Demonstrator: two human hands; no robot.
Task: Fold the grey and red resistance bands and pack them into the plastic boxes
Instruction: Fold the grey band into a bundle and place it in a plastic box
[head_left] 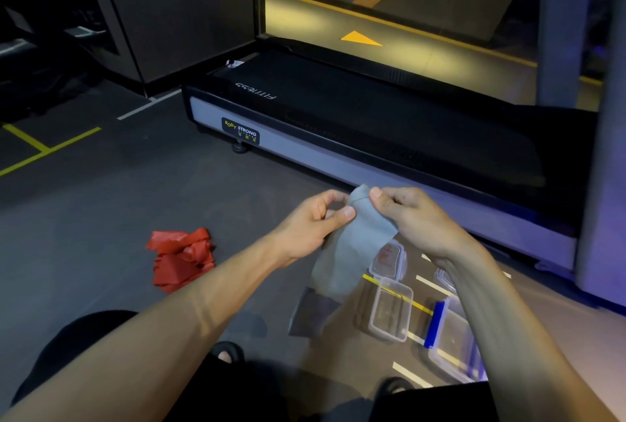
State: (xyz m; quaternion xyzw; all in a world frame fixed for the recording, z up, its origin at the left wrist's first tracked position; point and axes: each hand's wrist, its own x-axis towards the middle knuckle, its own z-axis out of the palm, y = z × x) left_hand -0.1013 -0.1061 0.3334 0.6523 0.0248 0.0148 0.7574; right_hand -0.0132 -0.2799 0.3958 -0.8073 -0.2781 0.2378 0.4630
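Both forearms reach out from the bottom edge, and up front the left hand [313,225] and right hand [411,218] each pinch the top of the grey band [352,252] between thumb and fingers. It's a soft, matte strip hanging down between them, its darker lower end trailing toward the floor. Left of the left hand, the red band [181,257] sits crumpled in a heap. Below the right hand, partly hidden by that forearm, are clear plastic boxes [391,311], one with a blue clip. Past both hands runs a treadmill [372,137].
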